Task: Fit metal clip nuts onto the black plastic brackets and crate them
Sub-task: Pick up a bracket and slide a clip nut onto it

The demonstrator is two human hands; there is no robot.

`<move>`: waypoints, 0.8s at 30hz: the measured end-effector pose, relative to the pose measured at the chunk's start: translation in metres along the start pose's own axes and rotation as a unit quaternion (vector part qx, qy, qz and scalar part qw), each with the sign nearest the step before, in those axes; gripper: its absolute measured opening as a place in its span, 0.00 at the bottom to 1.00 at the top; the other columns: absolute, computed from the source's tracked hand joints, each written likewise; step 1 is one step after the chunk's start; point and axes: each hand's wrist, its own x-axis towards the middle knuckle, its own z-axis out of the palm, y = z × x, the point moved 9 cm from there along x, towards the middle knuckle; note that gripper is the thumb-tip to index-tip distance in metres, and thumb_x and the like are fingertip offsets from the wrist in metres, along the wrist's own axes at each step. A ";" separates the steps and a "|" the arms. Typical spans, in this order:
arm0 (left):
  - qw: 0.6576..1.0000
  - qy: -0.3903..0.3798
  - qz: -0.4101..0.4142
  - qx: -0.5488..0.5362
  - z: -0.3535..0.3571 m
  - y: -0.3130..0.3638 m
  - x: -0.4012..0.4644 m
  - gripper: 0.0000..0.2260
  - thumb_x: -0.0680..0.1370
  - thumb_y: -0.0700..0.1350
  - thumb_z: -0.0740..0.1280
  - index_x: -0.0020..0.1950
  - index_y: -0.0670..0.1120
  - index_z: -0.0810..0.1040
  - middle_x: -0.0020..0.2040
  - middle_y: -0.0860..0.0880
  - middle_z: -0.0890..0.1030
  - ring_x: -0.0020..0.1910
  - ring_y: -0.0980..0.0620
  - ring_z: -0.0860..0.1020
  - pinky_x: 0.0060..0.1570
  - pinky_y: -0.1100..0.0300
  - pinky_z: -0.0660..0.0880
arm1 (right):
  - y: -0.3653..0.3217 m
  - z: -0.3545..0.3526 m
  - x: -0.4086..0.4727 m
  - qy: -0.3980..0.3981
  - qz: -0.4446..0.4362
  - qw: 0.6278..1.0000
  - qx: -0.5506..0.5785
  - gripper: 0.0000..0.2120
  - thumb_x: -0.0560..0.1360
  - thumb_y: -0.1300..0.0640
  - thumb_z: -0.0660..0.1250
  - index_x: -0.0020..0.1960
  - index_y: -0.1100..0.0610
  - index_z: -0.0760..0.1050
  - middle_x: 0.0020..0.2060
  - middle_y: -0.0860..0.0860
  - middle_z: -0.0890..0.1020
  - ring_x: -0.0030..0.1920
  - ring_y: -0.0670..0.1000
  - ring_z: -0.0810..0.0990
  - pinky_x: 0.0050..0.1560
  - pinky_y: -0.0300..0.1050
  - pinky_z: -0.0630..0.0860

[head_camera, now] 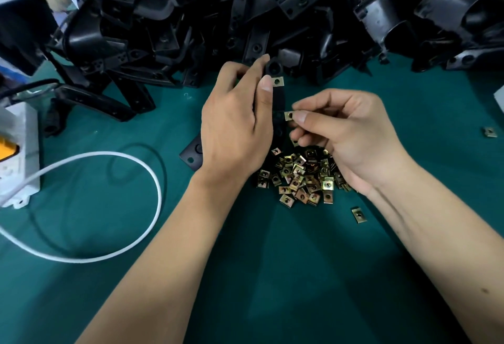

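My left hand (237, 117) grips a long black plastic bracket (278, 98) held upright over the green table; its lower end (192, 154) sticks out below my palm. One brass clip nut (277, 81) sits on the bracket by my left thumb. My right hand (346, 131) pinches a second clip nut (289, 116) between thumb and forefinger, right against the bracket's edge. A heap of loose clip nuts (302, 177) lies under my right hand.
A big pile of black brackets (245, 11) fills the far side of the green table (272, 262). A white power strip (19, 152) and looping white cable (131, 161) lie at the left. Stray nuts (358, 214) (489, 132) lie at the right.
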 end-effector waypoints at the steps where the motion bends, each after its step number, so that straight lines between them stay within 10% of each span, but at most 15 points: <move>1: 1.000 0.005 -0.008 0.006 0.000 0.000 0.000 0.22 0.87 0.52 0.53 0.73 0.45 0.77 0.56 0.49 0.78 0.47 0.57 0.76 0.47 0.60 0.73 | 0.000 -0.001 0.000 0.005 0.003 1.000 0.009 0.05 0.74 0.72 0.72 0.45 0.64 0.83 0.33 0.57 0.84 0.33 0.52 0.84 0.34 0.37 0.79; 15: 0.998 0.015 -0.053 -0.044 0.004 -0.007 0.001 0.21 0.87 0.49 0.55 0.53 0.35 0.81 0.45 0.54 0.73 0.39 0.58 0.71 0.40 0.64 0.65 | 0.005 0.003 -0.003 0.023 0.038 0.994 0.103 0.05 0.75 0.73 0.70 0.46 0.65 0.82 0.32 0.54 0.83 0.32 0.49 0.83 0.34 0.35 0.78; 24: 0.998 0.021 -0.055 0.035 0.000 -0.001 -0.001 0.22 0.86 0.53 0.53 0.70 0.45 0.80 0.53 0.50 0.78 0.43 0.55 0.74 0.43 0.60 0.69 | 0.003 0.003 -0.005 0.048 -0.013 0.997 0.054 0.06 0.75 0.73 0.71 0.45 0.63 0.82 0.32 0.54 0.83 0.33 0.50 0.84 0.35 0.37 0.78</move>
